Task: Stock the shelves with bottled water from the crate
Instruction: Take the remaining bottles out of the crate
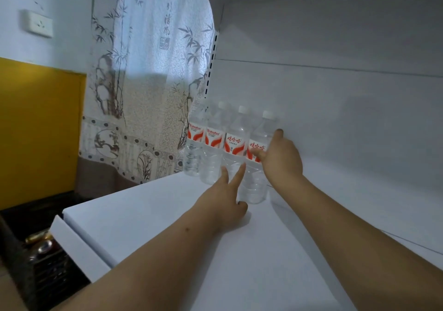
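Four water bottles stand upright in a row on the white shelf point(167, 239), close against its back panel near the left end, each with a white cap and a red-and-white label. Taking the nearest bottle point(257, 157) as the landmark: it is the rightmost of the row, and the second bottle point(236, 143), third bottle point(214, 147) and fourth bottle point(194, 143) run away from it to the left, each just beside the next.

The right hand point(280, 159) has its grip clamped on the nearest bottle, thumb across the label and fingers wrapped round the far side. The left hand point(227, 200) is just in front and to the left of that bottle, grip apart: two fingers are straight and point at the lower bodies of the second and third bottles, and it holds nothing.

Further left of the row hangs a curtain point(143, 83) printed with bamboo, beyond the shelf's end.
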